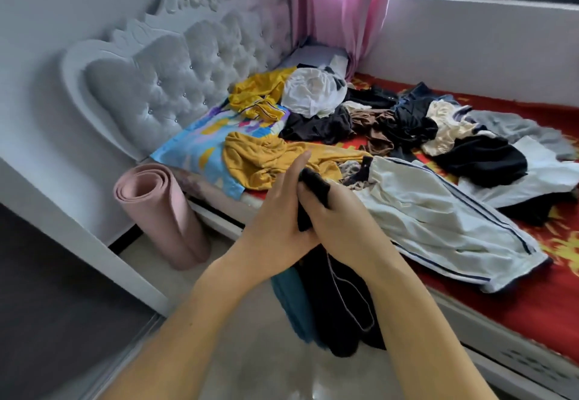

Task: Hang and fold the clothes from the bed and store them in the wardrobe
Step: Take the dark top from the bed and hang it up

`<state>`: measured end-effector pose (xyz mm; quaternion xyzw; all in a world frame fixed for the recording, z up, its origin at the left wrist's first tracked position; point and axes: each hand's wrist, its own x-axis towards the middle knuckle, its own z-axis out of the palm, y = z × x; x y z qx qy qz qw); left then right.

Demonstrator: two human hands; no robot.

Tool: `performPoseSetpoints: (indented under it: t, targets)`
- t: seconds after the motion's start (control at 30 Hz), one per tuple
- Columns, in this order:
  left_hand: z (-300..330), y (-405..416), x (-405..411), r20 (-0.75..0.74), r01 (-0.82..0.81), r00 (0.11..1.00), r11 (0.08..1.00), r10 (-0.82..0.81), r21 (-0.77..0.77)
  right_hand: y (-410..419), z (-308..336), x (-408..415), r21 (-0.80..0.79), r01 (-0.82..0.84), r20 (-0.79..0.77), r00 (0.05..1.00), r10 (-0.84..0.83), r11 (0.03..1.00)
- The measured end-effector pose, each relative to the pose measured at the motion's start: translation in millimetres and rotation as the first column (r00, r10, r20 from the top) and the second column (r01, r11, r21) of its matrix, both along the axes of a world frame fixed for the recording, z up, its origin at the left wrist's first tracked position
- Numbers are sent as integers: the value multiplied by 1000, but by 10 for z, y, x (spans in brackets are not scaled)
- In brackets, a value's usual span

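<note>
Black garment clamped between left hand and right hand, both grips closed on it, hanging over floor beside bed. Remaining clothes heaped on bed.

Clothes crowd my bed ahead. A rolled mat blocks the floor left; below is open.
</note>
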<state>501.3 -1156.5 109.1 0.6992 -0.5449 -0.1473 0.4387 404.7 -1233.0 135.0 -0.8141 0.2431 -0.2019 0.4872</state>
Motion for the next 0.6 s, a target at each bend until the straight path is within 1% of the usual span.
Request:
performPoseSetpoints:
  t: [0.03, 0.1, 0.13, 0.17, 0.2, 0.27, 0.3, 0.33, 0.4, 0.47, 0.5, 0.53, 0.57, 0.6]
  targets:
    - [-26, 112, 18, 21, -13, 1000, 999, 12, 52, 84, -10, -1, -4, -33, -29, 999, 32, 999]
    - [-100, 358, 63, 115, -131, 986, 983, 116, 132, 251, 4, -4, -19, -130, -104, 986, 128, 991]
    - [-132, 509, 90, 147, -240, 964, 962, 221, 128, 355, 11, 14, -21, -214, -144, 967, 209, 976]
    - [-160, 676, 125, 145, -359, 927, 930, 346, 82, 473, 8, 47, -16, -297, -164, 943, 291, 955]
    - [-185, 816, 160, 125, -465, 879, 885, 459, 16, 566, -7, 74, -19, -336, -154, 931, 330, 942]
    - [-168, 1165, 239, 52, -632, 768, 768, 639, -107, 768, -72, 127, -40, -303, -101, 949, 298, 952]
    - [-142, 1271, 286, -22, -687, 721, 712, 692, -145, 811, -133, 128, -43, -285, -109, 954, 279, 958]
    - [-90, 1514, 351, -107, -739, 671, 652, 733, -167, 999, -178, 174, -48, -335, -170, 931, 323, 941]
    - [11, 1887, 460, -289, -786, 617, 590, 732, -183, 1358, -330, 259, -47, -501, -352, 818, 455, 864]
    - [86, 2340, 505, -457, -819, 563, 539, 688, -198, 1845, -559, 388, -55, -656, -486, 676, 554, 753]
    - [114, 2637, 506, -513, -836, 537, 505, 670, -215, 2150, -696, 464, -55, -738, -550, 585, 596, 673]
    - [128, 2871, 506, -540, -850, 517, 475, 665, -228, 2398, -840, 490, -5, -811, -621, 462, 634, 585]
    - [150, 3148, 516, -554, -869, 489, 430, 674, -245, 2660, -988, 513, 89, -862, -668, 320, 672, 499]
    - [173, 3462, 532, -562, -891, 452, 374, 692, -256, 2924, -1095, 525, 179, -879, -683, 212, 699, 442]
